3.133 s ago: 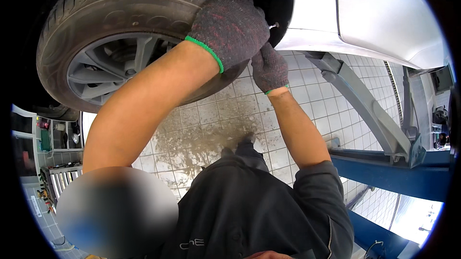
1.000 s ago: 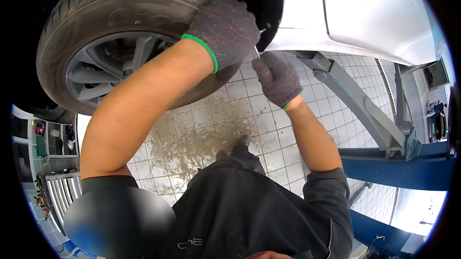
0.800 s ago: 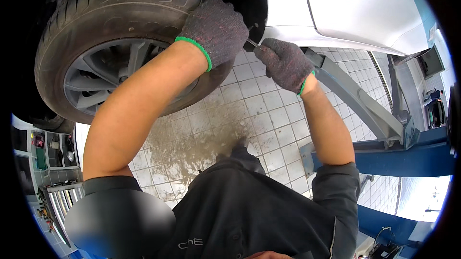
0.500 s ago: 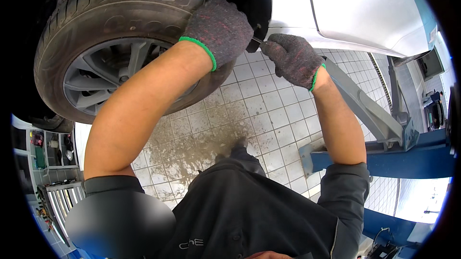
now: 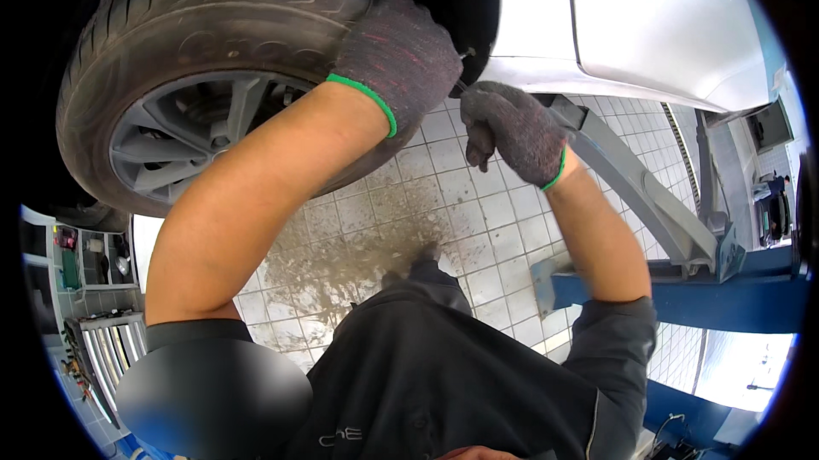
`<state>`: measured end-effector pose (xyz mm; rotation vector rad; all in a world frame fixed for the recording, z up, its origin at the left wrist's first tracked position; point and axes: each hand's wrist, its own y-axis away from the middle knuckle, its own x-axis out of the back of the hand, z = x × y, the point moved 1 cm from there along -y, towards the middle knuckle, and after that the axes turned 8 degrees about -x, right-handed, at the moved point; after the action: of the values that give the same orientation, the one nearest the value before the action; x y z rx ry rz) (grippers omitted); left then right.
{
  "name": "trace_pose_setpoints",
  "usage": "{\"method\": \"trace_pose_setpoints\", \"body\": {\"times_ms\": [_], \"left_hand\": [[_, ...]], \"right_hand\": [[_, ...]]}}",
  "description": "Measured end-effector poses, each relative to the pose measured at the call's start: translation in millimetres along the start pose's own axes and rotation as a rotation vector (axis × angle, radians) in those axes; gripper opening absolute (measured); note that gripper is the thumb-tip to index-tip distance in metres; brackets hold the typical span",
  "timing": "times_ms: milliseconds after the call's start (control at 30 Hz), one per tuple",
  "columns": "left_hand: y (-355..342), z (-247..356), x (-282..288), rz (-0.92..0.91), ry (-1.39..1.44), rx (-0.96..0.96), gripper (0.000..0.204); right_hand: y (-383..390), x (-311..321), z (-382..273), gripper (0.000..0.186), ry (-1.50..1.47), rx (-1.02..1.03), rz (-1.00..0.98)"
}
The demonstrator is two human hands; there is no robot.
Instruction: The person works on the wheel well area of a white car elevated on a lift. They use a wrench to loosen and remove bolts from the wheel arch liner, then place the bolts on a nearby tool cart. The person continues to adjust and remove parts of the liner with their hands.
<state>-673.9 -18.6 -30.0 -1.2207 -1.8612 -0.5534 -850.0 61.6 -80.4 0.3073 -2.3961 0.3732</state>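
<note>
Grey knit with reddish flecks and a bright green cuff covers both of the person's hands, which work close together at the edge of a raised tyre [image 5: 183, 42]. Raised lettering runs around the tyre's sidewall, worn and the same dark tone as the rubber, so only part of it stands out; below it sits a grey spoked wheel [image 5: 162, 146]. Pale lettering [image 5: 340, 439] also shows on the chest of the dark shirt [image 5: 426, 375]. The left hand [image 5: 399, 63] lies back upward against the tyre, its fingers bent out of sight, and what it grips cannot be told. A thin metal rod [image 5: 461, 85] shows in the narrow gap between the two gloves, in front of the black wheel arch [image 5: 444, 0], and a small metal tip [image 5: 467, 53] sticks out just beside the left glove. The right hand [image 5: 516, 129] is half closed at the rod's near end, some fingers curled loosely downward; whether it pinches the rod is unclear. Compared with half a second ago, the right hand sits a little lower and its fingers droop more, and less of the rod is exposed. Three seconds ago it was tucked right under the left hand; now it stands farther right, before the grey lift arm [image 5: 644, 183].
</note>
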Motion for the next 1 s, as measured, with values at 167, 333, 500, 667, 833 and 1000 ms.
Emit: {"method": "trace_pose_setpoints", "body": {"times_ms": [167,333,500,667,833,1000], "left_hand": [[2.6,1.0,-4.5,0.029,0.013,0.004,0.019],[5.8,1.1,-9.2,0.162,-0.003,-0.039,0.018],[4.3,2.2,-7.7,0.104,-0.092,-0.059,0.017],[9.1,-0.8,-8.2,0.07,-0.043,-0.046,0.017],[12.0,0.5,-0.3,0.106,-0.035,-0.098,0.019],[9.8,0.7,-3.2,0.084,-0.033,-0.057,0.021]], "right_hand": [[0.3,-23.8,28.3,0.005,-0.143,0.067,0.121],[-13.1,-73.9,81.3,0.02,-0.211,0.01,0.352],[-44.2,-114.7,99.4,0.031,0.27,-0.176,0.705],[-24.5,-96.8,64.5,0.023,0.261,-0.15,0.526],[13.0,-50.1,26.0,0.025,0.377,0.068,0.399],[9.2,-5.5,-3.9,0.017,0.506,0.008,0.174]]}}
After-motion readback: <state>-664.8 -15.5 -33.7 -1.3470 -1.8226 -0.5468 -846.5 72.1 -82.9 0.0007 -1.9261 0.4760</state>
